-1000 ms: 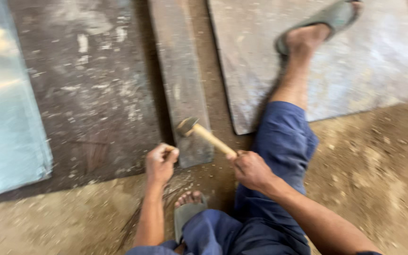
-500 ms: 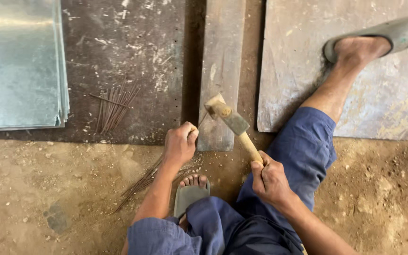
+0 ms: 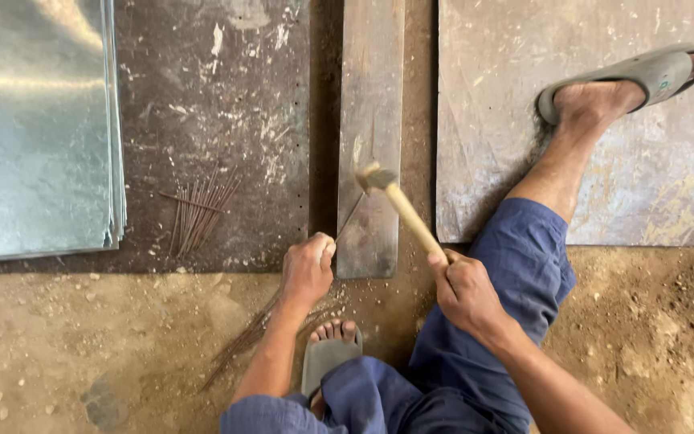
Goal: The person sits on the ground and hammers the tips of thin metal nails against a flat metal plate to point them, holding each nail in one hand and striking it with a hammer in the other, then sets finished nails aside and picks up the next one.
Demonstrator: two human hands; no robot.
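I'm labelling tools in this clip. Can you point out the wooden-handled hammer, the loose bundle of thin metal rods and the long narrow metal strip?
wooden-handled hammer (image 3: 402, 210): head view, upper part of the handle.
loose bundle of thin metal rods (image 3: 200, 210): head view, middle of the bundle.
long narrow metal strip (image 3: 373, 88): head view, bare upper face.

A rough metal workshop on the ground: dirt floor (image 3: 82, 345), stacked shiny sheets (image 3: 34, 128) far left, worn steel plates (image 3: 604, 161) right, loose thin rods (image 3: 198, 210), a hammer (image 3: 399, 209) out.
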